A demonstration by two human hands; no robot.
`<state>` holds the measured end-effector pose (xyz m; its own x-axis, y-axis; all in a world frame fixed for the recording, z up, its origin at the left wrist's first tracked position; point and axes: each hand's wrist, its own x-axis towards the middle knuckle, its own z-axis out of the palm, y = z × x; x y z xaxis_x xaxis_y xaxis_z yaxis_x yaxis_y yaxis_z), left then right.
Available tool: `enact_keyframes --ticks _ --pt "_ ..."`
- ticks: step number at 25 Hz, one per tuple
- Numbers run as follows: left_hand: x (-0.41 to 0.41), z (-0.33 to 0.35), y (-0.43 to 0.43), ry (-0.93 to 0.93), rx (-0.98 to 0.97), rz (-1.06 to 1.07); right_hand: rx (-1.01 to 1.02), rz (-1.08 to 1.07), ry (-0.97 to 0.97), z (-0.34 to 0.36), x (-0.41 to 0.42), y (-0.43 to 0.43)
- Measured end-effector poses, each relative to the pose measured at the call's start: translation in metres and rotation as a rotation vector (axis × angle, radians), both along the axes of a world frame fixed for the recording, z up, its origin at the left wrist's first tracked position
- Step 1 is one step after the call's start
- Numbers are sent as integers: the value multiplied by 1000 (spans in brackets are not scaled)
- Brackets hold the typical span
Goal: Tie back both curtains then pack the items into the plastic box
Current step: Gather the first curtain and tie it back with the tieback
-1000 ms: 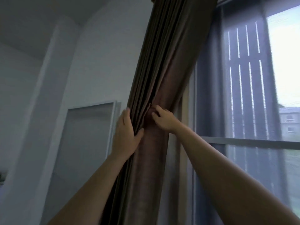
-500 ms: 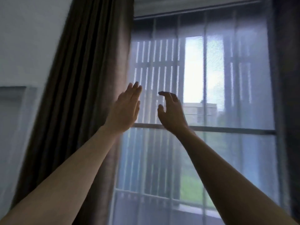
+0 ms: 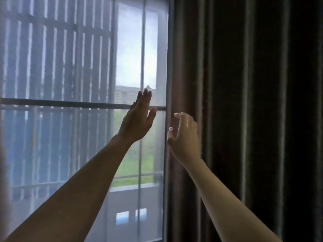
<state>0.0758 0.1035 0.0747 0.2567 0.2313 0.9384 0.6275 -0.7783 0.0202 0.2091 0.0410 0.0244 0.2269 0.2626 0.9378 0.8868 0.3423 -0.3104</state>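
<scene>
Two bare forearms reach up and forward from the bottom edge, the left one in shadow, the right one paler.

The left hand is raised with its fingers straight and close together, thumb a little apart, holding nothing. It stands in front of the sheer, just left of the curtain's edge and apart from it.

The right hand is slightly lower and to the right, its fingers loosely curved and thumb spread as an open cup, also holding nothing. It lies in front of the left edge of the curtain; whether the fingers touch the cloth cannot be told. The two hands are near each other but not touching.

The curtain is dark brown and hangs straight in long vertical folds, filling the right half of the view, loose and not tied.

Behind the sheer is the window, with a dark crossbar at about the height of the left hand. Beyond the glass are vertical slats, a distant building and green ground.
</scene>
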Motion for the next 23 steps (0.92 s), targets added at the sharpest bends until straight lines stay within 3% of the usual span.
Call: enact_keyframes --ticks 5,8,11,15,17,19,23 --pt "110 -9 16 24 11 -173 -78 -140 133 -48 70 10" --pt "159 -11 39 52 13 -154 -191 -45 189 -68 98 23" --pt "213 -4 58 102 -28 -246 -173 -31 271 -70 135 39" --pt "285 8 67 147 7 -353 -28 -474 263 -74 196 58" --pt "317 13 73 139 1 -401 -52 -562 331 -76 222 65" --pt "349 18 81 126 5 -461 -106 -510 428 -74 249 72" --pt "405 31 91 121 -4 -561 -18 -411 489 -65 302 77"
